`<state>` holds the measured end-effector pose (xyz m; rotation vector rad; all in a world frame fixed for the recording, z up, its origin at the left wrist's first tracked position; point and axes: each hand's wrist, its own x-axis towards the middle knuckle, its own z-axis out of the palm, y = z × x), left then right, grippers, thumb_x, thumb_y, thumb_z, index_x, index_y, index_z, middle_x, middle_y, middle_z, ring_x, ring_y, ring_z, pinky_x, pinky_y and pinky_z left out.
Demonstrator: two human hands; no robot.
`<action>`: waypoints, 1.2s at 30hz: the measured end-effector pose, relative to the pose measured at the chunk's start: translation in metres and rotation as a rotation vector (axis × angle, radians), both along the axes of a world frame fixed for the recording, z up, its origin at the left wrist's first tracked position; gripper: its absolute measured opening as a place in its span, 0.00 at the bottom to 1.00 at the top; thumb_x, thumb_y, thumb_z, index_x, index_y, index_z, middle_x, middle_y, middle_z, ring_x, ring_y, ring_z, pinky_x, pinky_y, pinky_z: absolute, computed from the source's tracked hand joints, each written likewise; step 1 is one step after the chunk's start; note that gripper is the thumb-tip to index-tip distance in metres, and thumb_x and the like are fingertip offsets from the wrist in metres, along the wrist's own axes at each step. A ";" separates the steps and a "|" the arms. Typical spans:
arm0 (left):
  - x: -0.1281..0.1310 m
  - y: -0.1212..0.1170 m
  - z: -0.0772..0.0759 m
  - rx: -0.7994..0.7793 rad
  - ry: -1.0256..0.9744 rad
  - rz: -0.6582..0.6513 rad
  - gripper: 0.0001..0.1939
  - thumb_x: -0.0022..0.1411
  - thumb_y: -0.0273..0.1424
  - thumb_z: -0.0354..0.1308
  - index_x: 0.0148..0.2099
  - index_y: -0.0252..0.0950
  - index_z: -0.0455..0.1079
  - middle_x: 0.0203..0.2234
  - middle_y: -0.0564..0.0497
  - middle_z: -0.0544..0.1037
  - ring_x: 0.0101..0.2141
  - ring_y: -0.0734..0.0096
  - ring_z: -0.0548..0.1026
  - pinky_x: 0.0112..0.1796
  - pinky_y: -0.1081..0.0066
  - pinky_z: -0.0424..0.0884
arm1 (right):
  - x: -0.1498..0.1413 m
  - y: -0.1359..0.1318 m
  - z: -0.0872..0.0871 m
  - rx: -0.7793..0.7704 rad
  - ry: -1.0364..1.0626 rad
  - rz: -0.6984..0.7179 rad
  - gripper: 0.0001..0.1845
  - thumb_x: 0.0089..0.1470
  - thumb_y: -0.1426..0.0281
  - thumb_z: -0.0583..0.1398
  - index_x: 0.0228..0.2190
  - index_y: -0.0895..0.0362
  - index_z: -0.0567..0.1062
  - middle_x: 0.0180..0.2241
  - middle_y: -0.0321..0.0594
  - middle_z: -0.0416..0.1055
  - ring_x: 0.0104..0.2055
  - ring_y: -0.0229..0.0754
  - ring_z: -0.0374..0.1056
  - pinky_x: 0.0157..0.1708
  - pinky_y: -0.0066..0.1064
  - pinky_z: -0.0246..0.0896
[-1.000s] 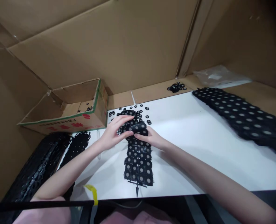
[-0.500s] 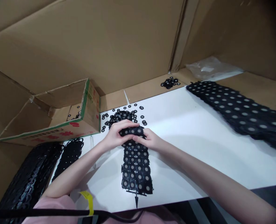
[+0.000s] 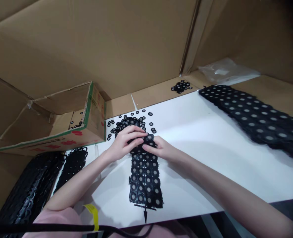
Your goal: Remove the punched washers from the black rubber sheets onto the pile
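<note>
the dotted black strip (image 3: 144,180) lies on the middle of the tabletop (image 3: 191,138), running lengthwise from the near edge towards the hands, with its far end raised and bent up between them. a dark arrow-shaped tip (image 3: 145,216) sticks out at its near end. the right hand (image 3: 164,148) has the raised end pinched at its right edge, thumb on the near side and fingers behind. the left hand (image 3: 128,142) curls over the same end from the left, thumb and fingers close together; whether its grip pinches the strip or a small piece, i cannot tell.

as to progress, the near rows look complete, a pale disc in every cell that shows; the rows under the fingers are hidden, so how many lack one cannot be told. loose rings (image 3: 128,122) lie heaped and scattered just beyond the hands, so i judge the work to be partway.

farther out, a long dotted sheet (image 3: 256,115) on the right shows pale discs throughout and looks done. on the left, a narrow black strip (image 3: 73,162) looks mostly without discs, near a glossy black stack (image 3: 32,188). behind these stands an open cardboard box (image 3: 98,110) with a few rings inside; at the back are a small ring pile (image 3: 181,86) and a clear plastic bag (image 3: 227,71).
</note>
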<state>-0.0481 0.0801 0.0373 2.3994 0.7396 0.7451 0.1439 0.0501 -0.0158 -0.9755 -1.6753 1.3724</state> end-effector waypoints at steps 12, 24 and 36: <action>0.022 0.000 -0.011 0.143 0.111 0.136 0.15 0.69 0.33 0.49 0.32 0.34 0.71 0.26 0.50 0.75 0.30 0.68 0.70 0.40 0.64 0.61 | -0.011 0.004 -0.020 0.148 -0.149 -0.122 0.30 0.55 0.50 0.53 0.13 0.52 0.49 0.13 0.30 0.44 0.18 0.33 0.40 0.19 0.32 0.36; 0.031 0.009 -0.015 -0.111 0.046 0.250 0.15 0.63 0.32 0.51 0.24 0.35 0.67 0.21 0.53 0.74 0.26 0.69 0.68 0.40 0.65 0.60 | -0.011 0.003 -0.022 0.185 -0.142 -0.129 0.25 0.54 0.56 0.55 0.15 0.51 0.51 0.16 0.34 0.54 0.21 0.38 0.48 0.26 0.34 0.42; 0.025 0.050 -0.030 -0.205 -0.366 0.490 0.14 0.62 0.38 0.53 0.29 0.34 0.68 0.21 0.53 0.72 0.24 0.73 0.68 0.27 0.74 0.64 | -0.010 0.008 -0.023 0.051 -0.046 -0.160 0.17 0.54 0.58 0.56 0.19 0.53 0.61 0.18 0.33 0.58 0.23 0.39 0.53 0.27 0.33 0.48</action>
